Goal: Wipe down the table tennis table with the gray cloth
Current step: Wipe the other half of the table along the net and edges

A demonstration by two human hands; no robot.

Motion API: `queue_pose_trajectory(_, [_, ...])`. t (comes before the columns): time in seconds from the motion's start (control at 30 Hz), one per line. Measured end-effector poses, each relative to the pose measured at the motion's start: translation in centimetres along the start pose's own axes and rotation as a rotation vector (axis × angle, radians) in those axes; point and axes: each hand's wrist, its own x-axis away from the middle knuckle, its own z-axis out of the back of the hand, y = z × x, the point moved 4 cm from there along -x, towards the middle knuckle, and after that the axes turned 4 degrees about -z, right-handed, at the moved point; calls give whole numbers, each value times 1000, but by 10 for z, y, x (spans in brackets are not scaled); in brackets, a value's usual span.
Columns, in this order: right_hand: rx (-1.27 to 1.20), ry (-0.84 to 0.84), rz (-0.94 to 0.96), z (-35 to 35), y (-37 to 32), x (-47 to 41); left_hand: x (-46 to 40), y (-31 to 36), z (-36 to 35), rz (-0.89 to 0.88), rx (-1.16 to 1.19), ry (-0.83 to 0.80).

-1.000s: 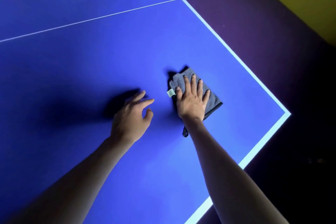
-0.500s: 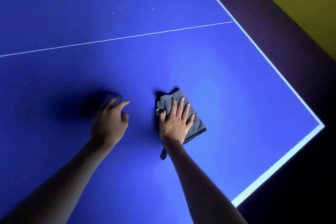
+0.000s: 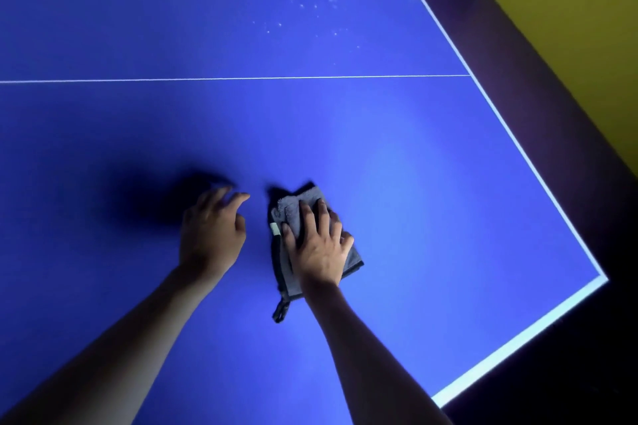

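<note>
Gray cloth (image 3: pixel 293 214): folded into a thick pad, lying flat on the blue desk (image 3: pixel 414 166) right of centre in the near half, with a pale tag at its left edge and a dark loop trailing toward the near side.
Right hand (image 3: pixel 319 247): laid on top of the cloth with fingers straight and spread, palm pressing it down; nothing is curled round it.
Left hand (image 3: pixel 210 235): just left of the cloth, fingers relaxed and holding nothing; whether the fingertips touch the surface I cannot tell.
White specks (image 3: pixel 317 0): a scatter on the far half, beyond the thin white line (image 3: pixel 241 79), toward the right edge.
Step in hand: a wiping stroke, I judge, with much of the top not yet covered.
Doing it well: keep the palm flat so the whole pad bears evenly, overlap each pass, work toward the specks, and carry strokes right out to the white border (image 3: pixel 518 134).
Risk: the folded layers could slide apart or bunch under uneven pressure.
</note>
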Motion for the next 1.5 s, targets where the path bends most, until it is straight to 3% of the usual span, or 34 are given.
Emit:
queue_pose_trajectory(0.17, [-100,80,-75,-12,30,-33,-8,24,-18,-77,-13,13])
queue_pose_trajectory(0.4, [-96,0,-109,-4,112,-106,-43,73,-58,-175,-3,-16])
queue_pose_trajectory(0.63, [-116,10,-108,2,185,-187,-95,177,-121,-275,12,23])
queue_pose_trajectory(1.0, [-88,5,-112,15,352,-347,-200,331,-227,-222,-69,-39])
queue_pose_trajectory(1.27, [-74,-9,-145,27,481,-460,-214,350,-246,-264,-176,63])
queue_pose_trajectory(1.5, [-77,-29,-168,33,544,-529,-216,350,-247,-317,-182,147])
